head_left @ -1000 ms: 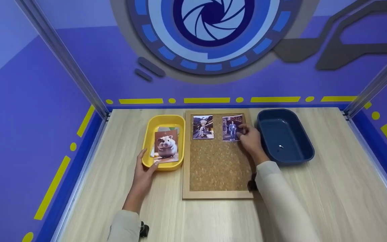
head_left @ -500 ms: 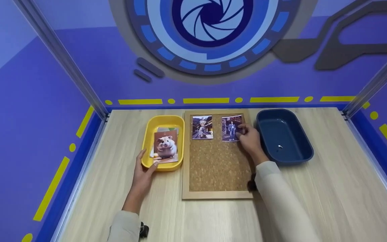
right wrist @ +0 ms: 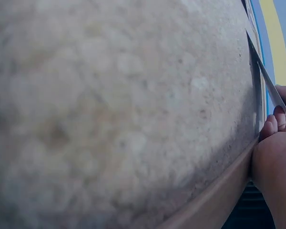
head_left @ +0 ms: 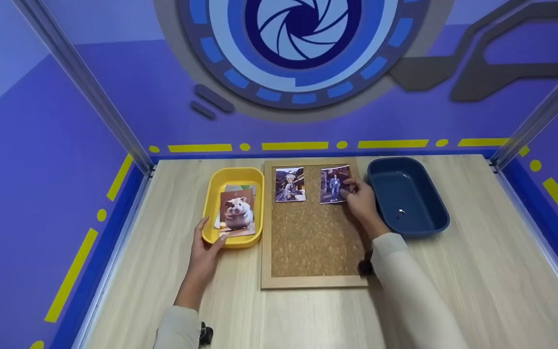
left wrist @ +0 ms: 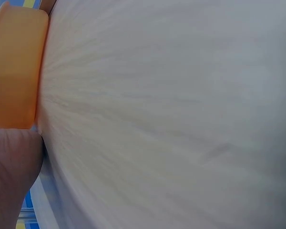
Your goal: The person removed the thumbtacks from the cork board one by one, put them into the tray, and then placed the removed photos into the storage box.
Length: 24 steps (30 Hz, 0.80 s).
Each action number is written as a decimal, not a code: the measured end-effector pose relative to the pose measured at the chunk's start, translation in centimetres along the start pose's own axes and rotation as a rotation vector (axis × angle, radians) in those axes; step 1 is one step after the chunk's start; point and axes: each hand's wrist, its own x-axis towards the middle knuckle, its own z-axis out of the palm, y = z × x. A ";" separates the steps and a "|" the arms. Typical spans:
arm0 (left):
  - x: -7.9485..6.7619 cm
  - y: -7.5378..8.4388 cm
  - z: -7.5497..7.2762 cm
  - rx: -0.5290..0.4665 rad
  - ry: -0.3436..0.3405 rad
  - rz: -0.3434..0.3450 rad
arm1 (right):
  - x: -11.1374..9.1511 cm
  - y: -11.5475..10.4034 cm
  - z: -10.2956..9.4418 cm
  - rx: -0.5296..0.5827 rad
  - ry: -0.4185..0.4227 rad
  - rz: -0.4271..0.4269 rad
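My right hand (head_left: 362, 201) pinches the right edge of a photo print (head_left: 332, 184) of a standing person at the corkboard's (head_left: 317, 242) upper right. In the right wrist view the print (right wrist: 265, 71) shows edge-on, slanting up from the cork into the fingers (right wrist: 270, 126). A second print (head_left: 289, 185), of a figure in a street, lies at the board's upper left. My left hand (head_left: 205, 254) grips the near left corner of a yellow tray (head_left: 206, 203), thumb at its near rim. Inside lie several stacked prints, a hamster picture (head_left: 237, 213) on top.
Right of the board stands a dark blue tray (head_left: 407, 194) with a few tiny shiny bits (head_left: 401, 212) in it. Yellow tray and board stand side by side on the wooden table (head_left: 308, 315). Purple panels (head_left: 129, 97) wall in the back and both sides.
The head view has drifted slightly. Relative to the board, my right hand and its print have shifted a little rightward. My left hand keeps its grip on the yellow tray.
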 end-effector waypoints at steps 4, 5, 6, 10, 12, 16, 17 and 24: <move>-0.1 0.0 -0.2 0.003 -0.005 0.003 | -0.4 -0.2 -0.1 0.018 -0.009 0.007; -0.1 0.0 -0.2 0.001 -0.008 0.008 | -0.5 -0.3 -0.1 0.028 -0.009 0.003; -0.1 -0.1 -0.3 0.001 -0.008 0.006 | -0.6 -0.4 -0.2 0.038 -0.008 0.003; 0.0 -0.2 -0.3 0.005 -0.013 -0.005 | -1.1 -0.6 -0.2 0.084 0.002 0.000; 0.0 -0.3 -0.3 0.004 -0.013 -0.006 | -1.3 -0.7 -0.1 0.111 0.004 0.002; 0.0 -0.3 -0.2 -0.006 -0.018 0.002 | -1.9 -0.7 -0.2 0.130 -0.007 0.016; -0.1 -0.4 -0.2 -0.008 -0.022 0.005 | -2.1 -0.8 -0.2 0.133 -0.013 0.021; -0.1 -0.2 -0.1 -0.010 -0.028 0.014 | -3.4 -0.9 -0.3 0.179 -0.032 0.004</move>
